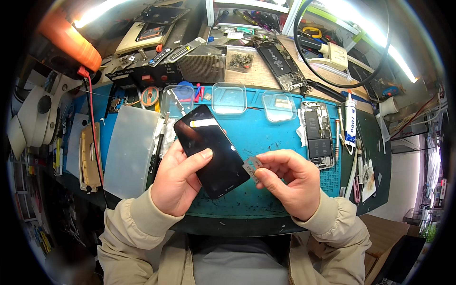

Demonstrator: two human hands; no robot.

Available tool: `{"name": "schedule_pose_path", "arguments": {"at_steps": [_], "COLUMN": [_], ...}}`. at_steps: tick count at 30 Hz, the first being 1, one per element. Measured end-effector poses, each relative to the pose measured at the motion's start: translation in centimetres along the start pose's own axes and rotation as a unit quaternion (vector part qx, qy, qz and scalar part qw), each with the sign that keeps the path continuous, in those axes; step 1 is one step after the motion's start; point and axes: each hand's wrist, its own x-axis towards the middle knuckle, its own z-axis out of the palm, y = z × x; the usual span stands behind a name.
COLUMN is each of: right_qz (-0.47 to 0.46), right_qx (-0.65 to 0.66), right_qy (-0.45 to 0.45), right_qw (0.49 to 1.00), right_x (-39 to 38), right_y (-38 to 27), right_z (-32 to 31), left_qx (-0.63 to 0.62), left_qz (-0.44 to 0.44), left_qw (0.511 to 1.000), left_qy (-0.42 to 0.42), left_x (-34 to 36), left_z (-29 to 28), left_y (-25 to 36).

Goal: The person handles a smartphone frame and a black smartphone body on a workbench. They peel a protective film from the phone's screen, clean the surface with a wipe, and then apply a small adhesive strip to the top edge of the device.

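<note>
My left hand grips a black smartphone, thumb lying on its dark glass face. The phone is tilted, and a pale yellow-white strip shows near its upper end. Between the thumb and fingers of my right hand is a thin silver metal pry card with cut-outs. One end of the card meets the phone's right long edge near the lower corner; whether it is in the seam, I cannot tell. Beneath both hands lies a blue work mat.
Clear plastic boxes stand behind the phone. An opened phone and a glue tube lie at the right, another opened phone farther back. A translucent sheet covers the mat's left. A magnifier ring overhangs the back right.
</note>
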Motion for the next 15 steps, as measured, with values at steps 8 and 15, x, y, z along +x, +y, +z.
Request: {"name": "schedule_pose_path", "arguments": {"at_steps": [8, 15], "right_qz": [-0.063, -0.12], "right_qx": [-0.09, -0.147], "right_qy": [0.025, 0.034], "right_qw": [0.994, 0.981], "right_x": [-0.3, -0.6], "right_y": [0.3, 0.7], "right_z": [0.4, 1.2], "left_qx": [0.005, -0.006], "left_qz": [0.005, 0.004], "left_qw": [1.0, 1.0], "left_qy": [0.007, 0.017], "left_x": [0.1, 0.0], "left_z": [-0.1, -0.1], "left_y": [-0.2, -0.4]}}
